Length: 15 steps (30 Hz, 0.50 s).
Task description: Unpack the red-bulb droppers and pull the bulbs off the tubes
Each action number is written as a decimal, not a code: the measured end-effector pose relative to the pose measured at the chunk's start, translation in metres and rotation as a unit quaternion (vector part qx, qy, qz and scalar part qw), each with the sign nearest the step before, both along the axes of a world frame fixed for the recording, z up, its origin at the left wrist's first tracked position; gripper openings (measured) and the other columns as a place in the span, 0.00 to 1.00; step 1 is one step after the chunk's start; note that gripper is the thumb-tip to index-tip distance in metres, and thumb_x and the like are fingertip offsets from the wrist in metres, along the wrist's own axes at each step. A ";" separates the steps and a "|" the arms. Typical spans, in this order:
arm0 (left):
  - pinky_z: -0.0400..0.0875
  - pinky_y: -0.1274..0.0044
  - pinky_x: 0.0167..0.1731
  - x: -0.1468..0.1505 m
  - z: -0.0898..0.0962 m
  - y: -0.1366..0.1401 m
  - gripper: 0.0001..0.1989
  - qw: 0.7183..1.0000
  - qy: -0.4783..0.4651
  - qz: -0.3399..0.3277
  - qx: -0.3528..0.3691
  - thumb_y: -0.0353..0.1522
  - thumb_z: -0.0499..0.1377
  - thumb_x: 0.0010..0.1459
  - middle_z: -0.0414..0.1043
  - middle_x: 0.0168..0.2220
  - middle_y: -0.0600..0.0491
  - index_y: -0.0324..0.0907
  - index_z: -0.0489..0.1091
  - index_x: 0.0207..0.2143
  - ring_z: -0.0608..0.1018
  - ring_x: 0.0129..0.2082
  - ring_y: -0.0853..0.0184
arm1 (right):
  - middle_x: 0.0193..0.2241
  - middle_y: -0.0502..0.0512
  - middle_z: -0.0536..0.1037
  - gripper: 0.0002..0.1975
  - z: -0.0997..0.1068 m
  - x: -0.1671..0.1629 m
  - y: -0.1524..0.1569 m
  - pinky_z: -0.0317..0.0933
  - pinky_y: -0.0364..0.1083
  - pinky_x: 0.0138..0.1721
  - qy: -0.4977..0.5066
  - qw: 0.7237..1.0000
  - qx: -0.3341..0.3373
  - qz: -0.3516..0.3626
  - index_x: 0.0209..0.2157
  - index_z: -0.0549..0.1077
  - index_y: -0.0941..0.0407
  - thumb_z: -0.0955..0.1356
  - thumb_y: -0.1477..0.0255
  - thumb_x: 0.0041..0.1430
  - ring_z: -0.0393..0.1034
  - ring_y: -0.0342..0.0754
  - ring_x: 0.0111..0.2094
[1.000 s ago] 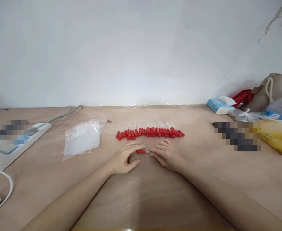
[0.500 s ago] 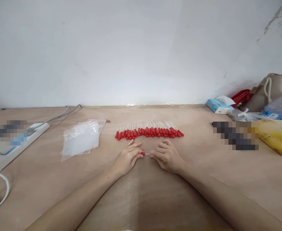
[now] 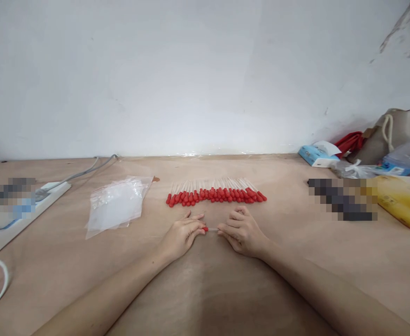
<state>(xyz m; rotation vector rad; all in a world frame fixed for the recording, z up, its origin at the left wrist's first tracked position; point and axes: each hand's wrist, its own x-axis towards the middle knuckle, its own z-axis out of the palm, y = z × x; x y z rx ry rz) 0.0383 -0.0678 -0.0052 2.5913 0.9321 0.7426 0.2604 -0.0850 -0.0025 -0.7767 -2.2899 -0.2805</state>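
My left hand (image 3: 183, 236) pinches the red rubber bulb of a dropper (image 3: 213, 229) between thumb and fingertips. The fingers of my right hand (image 3: 244, 233) are closed on the other end of its thin clear tube. The dropper lies level between both hands, just above or on the table; I cannot tell which. Beyond the hands, a row of droppers (image 3: 217, 194) lies side by side, red bulbs toward me and clear tubes pointing to the wall.
Clear zip bags (image 3: 117, 210) lie left of the row. A white power strip (image 3: 52, 198) with cables sits at the far left. To the right are a blue tissue pack (image 3: 318, 155), a blurred dark object (image 3: 343, 200) and a yellow packet (image 3: 400, 198). A wall rises behind.
The view has tilted slightly, so everything sits a little lower. My left hand has drawn slightly left, and a bit more of the tube shows between the hands.
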 end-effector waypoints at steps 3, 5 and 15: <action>0.60 0.68 0.53 -0.006 0.000 0.001 0.10 1.000 -0.025 0.011 0.006 0.31 0.48 0.60 0.75 0.37 0.54 0.43 0.70 0.34 0.70 0.50 0.64 | 0.18 0.49 0.70 0.07 -0.001 0.005 0.000 0.49 0.47 0.36 0.006 1.000 -0.012 -0.006 0.29 0.72 0.57 0.62 0.74 0.57 0.57 0.42 0.26; 0.65 0.69 0.50 -0.011 0.001 0.002 0.10 0.998 -0.049 0.039 0.017 0.31 0.49 0.60 0.75 0.36 0.53 0.42 0.70 0.33 0.71 0.48 0.64 | 0.18 0.49 0.69 0.08 -0.002 0.008 0.000 0.49 0.46 0.36 0.016 0.999 -0.028 -0.023 0.29 0.72 0.57 0.62 0.74 0.57 0.57 0.42 0.26; 0.69 0.75 0.37 -0.026 0.004 0.007 0.11 0.970 -0.063 0.217 0.094 0.31 0.49 0.59 0.66 0.37 0.49 0.40 0.69 0.40 0.71 0.37 0.67 | 0.26 0.54 0.71 0.08 -0.005 0.003 0.003 0.53 0.44 0.32 0.059 0.989 -0.088 -0.101 0.34 0.67 0.59 0.58 0.77 0.58 0.61 0.44 0.28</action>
